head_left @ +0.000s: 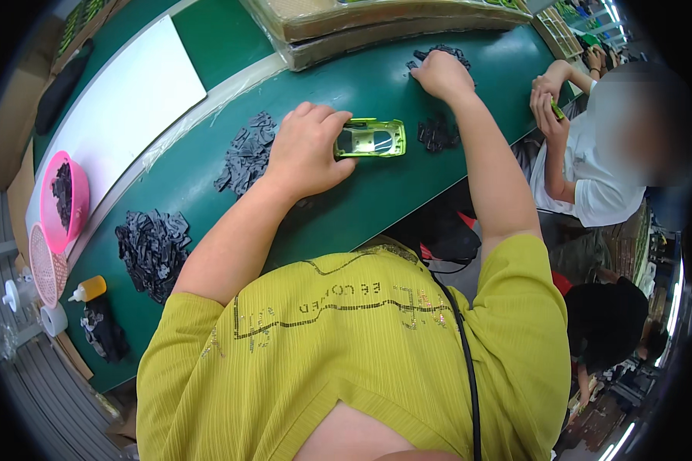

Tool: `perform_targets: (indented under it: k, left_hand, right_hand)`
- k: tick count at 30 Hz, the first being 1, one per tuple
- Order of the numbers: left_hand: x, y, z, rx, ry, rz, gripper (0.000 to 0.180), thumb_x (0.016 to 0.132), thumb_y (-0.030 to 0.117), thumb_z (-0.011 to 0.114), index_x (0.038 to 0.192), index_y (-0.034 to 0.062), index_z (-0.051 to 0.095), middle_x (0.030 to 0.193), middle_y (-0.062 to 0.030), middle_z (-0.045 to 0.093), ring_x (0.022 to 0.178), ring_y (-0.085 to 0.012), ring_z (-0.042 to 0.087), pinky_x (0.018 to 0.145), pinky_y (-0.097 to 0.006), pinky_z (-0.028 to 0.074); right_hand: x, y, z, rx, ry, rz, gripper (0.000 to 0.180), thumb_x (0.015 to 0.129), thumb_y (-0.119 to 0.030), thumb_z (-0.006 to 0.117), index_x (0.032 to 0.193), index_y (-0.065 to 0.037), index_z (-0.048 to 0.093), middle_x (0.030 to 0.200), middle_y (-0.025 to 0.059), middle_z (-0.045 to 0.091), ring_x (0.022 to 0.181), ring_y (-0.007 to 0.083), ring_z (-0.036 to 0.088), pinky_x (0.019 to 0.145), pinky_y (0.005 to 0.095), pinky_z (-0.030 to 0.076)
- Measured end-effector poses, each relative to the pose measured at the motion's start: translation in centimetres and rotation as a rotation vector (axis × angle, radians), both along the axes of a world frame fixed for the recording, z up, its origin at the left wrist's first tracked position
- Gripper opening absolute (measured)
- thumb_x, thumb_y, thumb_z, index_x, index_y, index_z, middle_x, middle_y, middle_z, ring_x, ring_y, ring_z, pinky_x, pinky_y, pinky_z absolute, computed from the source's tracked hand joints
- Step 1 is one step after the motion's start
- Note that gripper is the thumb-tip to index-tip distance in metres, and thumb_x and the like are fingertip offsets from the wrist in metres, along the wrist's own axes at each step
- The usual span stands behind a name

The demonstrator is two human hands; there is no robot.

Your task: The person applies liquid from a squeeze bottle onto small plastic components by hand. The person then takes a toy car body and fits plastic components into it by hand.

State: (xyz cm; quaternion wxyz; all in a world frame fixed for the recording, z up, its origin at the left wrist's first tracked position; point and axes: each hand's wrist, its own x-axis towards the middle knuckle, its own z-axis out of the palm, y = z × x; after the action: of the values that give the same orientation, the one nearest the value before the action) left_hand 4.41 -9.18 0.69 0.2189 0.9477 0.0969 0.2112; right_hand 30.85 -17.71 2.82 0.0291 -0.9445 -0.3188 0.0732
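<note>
My left hand (310, 146) grips a lime-green toy car body shell (373, 140) at its left end, thumb and fingers closed on its two sides. Out at the far right, my right hand (444, 75) reaches to a pile of small black plastic parts (454, 54); its fingers are bent down at the pile, and what they hold, if anything, is hidden. A smaller heap of black parts (437, 134) lies right of the shell. Dark grey parts (246, 152) are piled beside my left wrist, and a bigger black pile (153, 253) sits left of my forearm.
On the left stand a pink basket (75, 201) with black pieces, a pale pink basket (48, 265) and a yellow-orange bottle (89, 289). Plastic-wrapped cardboard trays (384, 31) line the far side of the green table (338, 211). A co-worker (592, 161) sits at right, holding a green piece.
</note>
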Motion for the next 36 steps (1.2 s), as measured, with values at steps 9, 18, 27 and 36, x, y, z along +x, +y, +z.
perform_targets:
  k: [9,18,27,36]
  left_hand:
    - [0.0,0.2,-0.4,-0.026,-0.068,-0.031,0.051,0.062,0.017,0.077,0.109,0.006,0.06,0.099,-0.012,0.06,0.097,-0.0313,0.054,0.086,-0.04,0.045]
    - [-0.1,0.3,-1.2,-0.015,-0.071,-0.032,0.054,0.062,0.015,0.077,0.112,0.0067,0.06,0.103,-0.0119,0.06,0.102,-0.031,0.054,0.088,-0.04,0.045]
    - [-0.1,0.2,-1.3,-0.072,-0.104,-0.081,0.054,0.062,0.01,0.073,0.114,0.0078,0.059,0.105,-0.011,0.057,0.097,-0.0311,0.054,0.084,-0.039,0.046]
    - [0.0,0.2,-1.4,-0.049,-0.122,-0.082,0.047,0.065,0.01,0.069,0.111,0.0064,0.061,0.104,-0.01,0.058,0.098,-0.0288,0.055,0.085,-0.039,0.047]
  right_hand:
    - [0.5,-2.1,-1.9,0.374,0.185,0.153,0.034,0.073,-0.02,0.073,0.101,-0.003,0.063,0.089,0.0122,0.068,0.087,0.0254,0.065,0.08,0.0348,0.05]
    - [-5.1,-5.2,2.5,0.731,0.374,0.259,0.019,0.08,-0.014,0.067,0.096,-0.004,0.068,0.083,0.0062,0.067,0.077,0.0146,0.063,0.07,0.026,0.049]
    - [-12.7,-5.9,0.1,0.543,0.039,0.767,0.006,0.076,-0.009,0.065,0.082,-0.007,0.068,0.078,0.0087,0.063,0.073,0.0282,0.062,0.064,0.0367,0.049]
    - [-12.1,-5.6,0.1,0.469,0.074,0.922,0.009,0.078,-0.008,0.062,0.084,-0.006,0.068,0.076,0.0108,0.063,0.073,0.0293,0.062,0.066,0.0383,0.05]
